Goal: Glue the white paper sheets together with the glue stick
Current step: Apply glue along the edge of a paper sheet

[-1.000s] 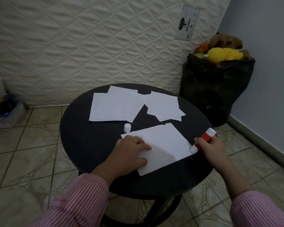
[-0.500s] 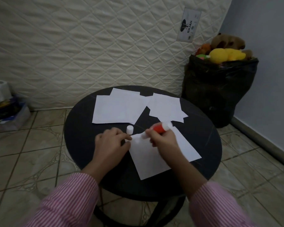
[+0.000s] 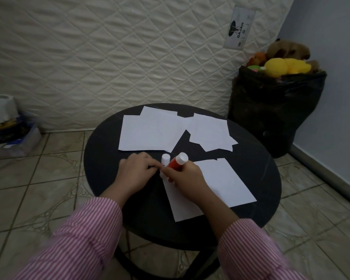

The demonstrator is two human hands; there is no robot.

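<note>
Two hands meet at the sheet's (image 3: 220, 182) left corner. Right hand (image 3: 187, 176) grips the glue stick (image 3: 177, 161), tilted, tip down. Left hand (image 3: 135, 172), fingers curled, presses beside it.

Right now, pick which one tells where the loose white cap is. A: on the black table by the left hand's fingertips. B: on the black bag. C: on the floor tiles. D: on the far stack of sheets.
A: the white cap stands on the black table, just beyond the left hand and beside the glue stick.
</note>
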